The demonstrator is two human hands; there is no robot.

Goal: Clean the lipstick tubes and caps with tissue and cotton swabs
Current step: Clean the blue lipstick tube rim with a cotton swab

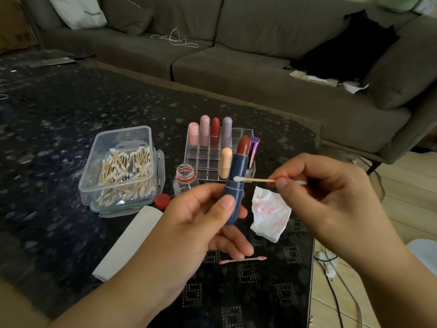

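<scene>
Head view is showing the left hand [201,218] gripping a blue lipstick tube [234,185] upright above the dark table [59,129], thumb and fingers curling round its base, the reddish-brown bullet wound out at the top. The right hand [314,185] is pinching a cotton swab [256,179] by its far end and pressing the white tip against the tube's collar, just above the seam. So the swab step seems to be under way on this tube. Next, the tip probably needs working round the rim while the left fingers are turning the barrel, keeping clear of the bullet. A stained tissue [270,216] is lying just beside the hands, a used pink swab [243,259] near the table's edge. Behind, a swab box [123,166], an open small bottle [185,179] with its red cap [162,201], and an acrylic organizer [220,157] holding capped lipsticks are standing ready.
</scene>
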